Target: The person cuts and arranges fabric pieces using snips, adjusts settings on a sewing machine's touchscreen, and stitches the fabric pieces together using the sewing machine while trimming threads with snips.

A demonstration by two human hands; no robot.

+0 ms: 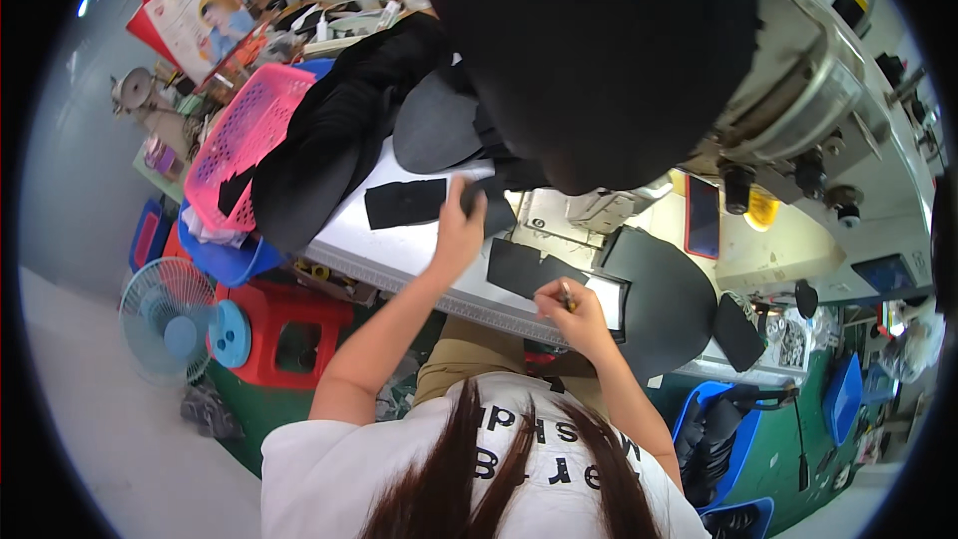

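Note:
My left hand (461, 230) is over the white sewing table, its fingers closed on a small black fabric piece (489, 202). A flat black rectangular piece (404, 204) lies just left of that hand. My right hand (579, 316), nearer the table's front edge, is closed round a small slim tool (567, 295) with a metallic glint; its kind is too small to tell. Beside these fingers lies a black fabric strip (531, 269) with a notch in its edge. A large rounded black panel (664, 299) rests to the right of my right hand. Between the hands and beyond is the sewing machine's bed (552, 222).
A big dark shape (599, 40) hides the upper middle. Left stand a stack of black pieces (319, 160), a pink basket (254, 115), a red stool (289, 334) and a fan (180, 334). A phone (703, 217) lies right; a blue bin (733, 439) holds black pieces.

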